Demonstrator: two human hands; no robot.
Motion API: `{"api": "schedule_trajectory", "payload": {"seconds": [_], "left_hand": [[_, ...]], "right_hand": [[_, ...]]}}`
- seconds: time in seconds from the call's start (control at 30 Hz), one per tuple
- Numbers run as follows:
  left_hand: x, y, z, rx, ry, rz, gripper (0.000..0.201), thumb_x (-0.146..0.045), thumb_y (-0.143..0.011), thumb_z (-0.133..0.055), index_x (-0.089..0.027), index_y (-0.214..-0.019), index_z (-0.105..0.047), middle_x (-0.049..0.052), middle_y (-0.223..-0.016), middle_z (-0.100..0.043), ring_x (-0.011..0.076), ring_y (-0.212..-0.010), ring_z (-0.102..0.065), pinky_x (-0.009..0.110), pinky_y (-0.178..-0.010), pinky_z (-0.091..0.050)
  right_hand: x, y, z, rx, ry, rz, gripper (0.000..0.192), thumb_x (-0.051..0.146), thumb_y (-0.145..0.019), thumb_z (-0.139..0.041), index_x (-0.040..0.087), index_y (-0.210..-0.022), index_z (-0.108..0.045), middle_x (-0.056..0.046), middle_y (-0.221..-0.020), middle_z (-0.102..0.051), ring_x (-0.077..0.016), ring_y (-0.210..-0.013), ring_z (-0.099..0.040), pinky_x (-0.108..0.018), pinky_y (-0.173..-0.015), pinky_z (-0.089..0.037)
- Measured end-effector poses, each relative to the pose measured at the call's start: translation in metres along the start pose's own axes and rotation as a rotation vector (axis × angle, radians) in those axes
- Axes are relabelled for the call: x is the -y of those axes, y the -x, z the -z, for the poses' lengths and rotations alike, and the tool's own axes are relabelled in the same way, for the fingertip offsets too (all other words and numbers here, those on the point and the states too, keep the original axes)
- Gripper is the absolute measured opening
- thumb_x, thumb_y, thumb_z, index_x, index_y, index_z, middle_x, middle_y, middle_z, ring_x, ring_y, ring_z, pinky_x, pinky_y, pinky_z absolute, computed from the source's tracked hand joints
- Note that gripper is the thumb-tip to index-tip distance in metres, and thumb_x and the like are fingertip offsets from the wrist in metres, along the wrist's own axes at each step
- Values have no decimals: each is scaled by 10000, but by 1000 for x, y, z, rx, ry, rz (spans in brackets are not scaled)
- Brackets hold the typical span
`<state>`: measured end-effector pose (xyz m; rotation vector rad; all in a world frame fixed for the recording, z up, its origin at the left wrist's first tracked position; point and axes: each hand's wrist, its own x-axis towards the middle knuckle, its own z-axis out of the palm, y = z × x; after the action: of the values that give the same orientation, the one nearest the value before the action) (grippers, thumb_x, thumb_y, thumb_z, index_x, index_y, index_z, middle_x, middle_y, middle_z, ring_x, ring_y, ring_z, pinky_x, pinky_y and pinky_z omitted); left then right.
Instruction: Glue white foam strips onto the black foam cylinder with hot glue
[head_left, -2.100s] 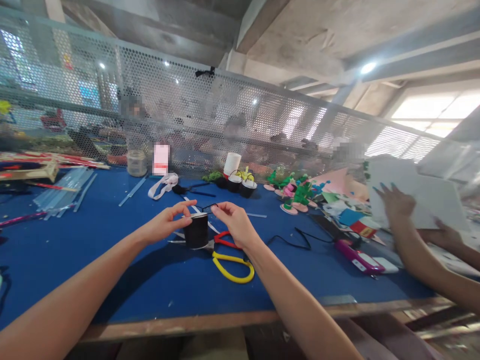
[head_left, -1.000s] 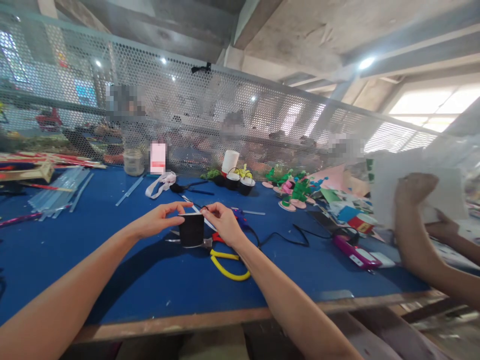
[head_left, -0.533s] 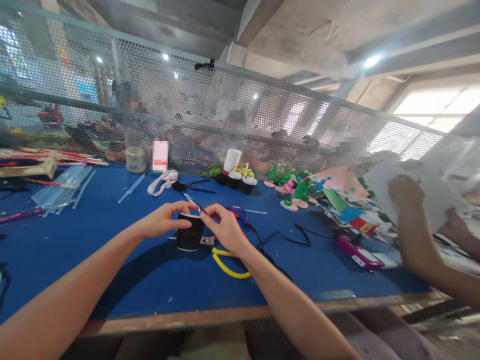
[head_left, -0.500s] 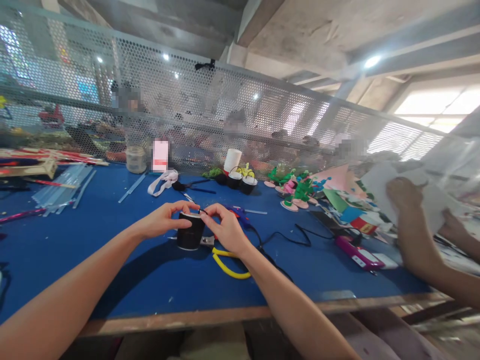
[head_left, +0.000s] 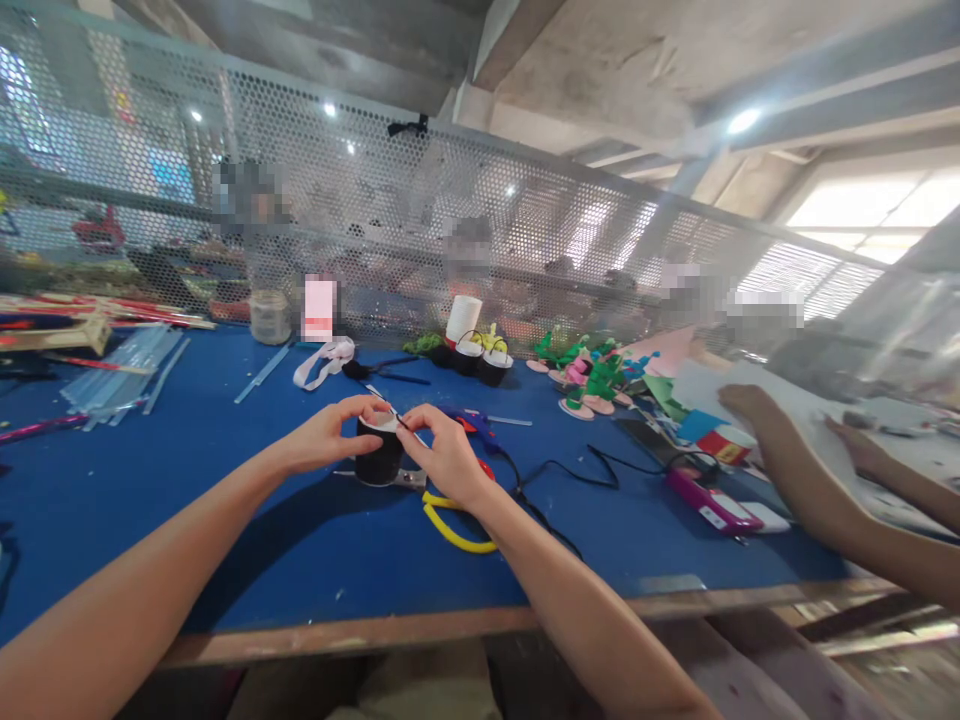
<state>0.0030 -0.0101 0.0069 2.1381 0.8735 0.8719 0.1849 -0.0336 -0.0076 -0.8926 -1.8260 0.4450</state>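
A small black cup [head_left: 377, 461] stands on the blue table [head_left: 225, 500], a little in from the near edge. My left hand [head_left: 330, 432] grips its rim from the left. My right hand [head_left: 446, 455] pinches a thin black wire at the rim's right side, fingers closed on it. Behind and under my right hand lie scissors with yellow and red handles [head_left: 454, 527]. A black cord [head_left: 570, 468] trails to the right across the table.
A co-worker's hands [head_left: 757, 410] press white sheets at the right. A pink device [head_left: 712, 503] lies near them. Finished black cups [head_left: 480, 362], green and pink foam pieces [head_left: 589, 380], a jar [head_left: 271, 316] and clear sticks [head_left: 120, 375] line the back, before a perforated metal screen [head_left: 375, 230].
My hands have drawn closer together over the cup's rim, and the wire loop is shorter. The co-worker has lowered the white sheets from upright to the table.
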Motion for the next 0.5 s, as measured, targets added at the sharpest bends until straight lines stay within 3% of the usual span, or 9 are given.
{"api": "schedule_trajectory", "payload": {"seconds": [0.23, 0.5], "left_hand": [[-9, 0, -8, -42, -263, -187, 149, -314, -742, -514, -169, -720, -542, 100, -1048, -588, 206, -1054, -500, 427, -1005, -283], [-17, 2, -9, -30, -303, -185, 164, -301, -744, -479, -166, -713, -566, 87, -985, -603, 208, -1020, -513, 395, -957, -350]], "right_hand": [[3, 0, -4, 7, 79, 130, 119, 180, -752, -474, 197, -641, -433, -13, -701, -546, -126, -685, -529, -241, -660, -423], [8, 3, 0, 48, 182, 227, 135, 158, -766, -445, 200, -644, -405, -25, -688, -528, -136, -671, -513, -249, -646, -419]]}}
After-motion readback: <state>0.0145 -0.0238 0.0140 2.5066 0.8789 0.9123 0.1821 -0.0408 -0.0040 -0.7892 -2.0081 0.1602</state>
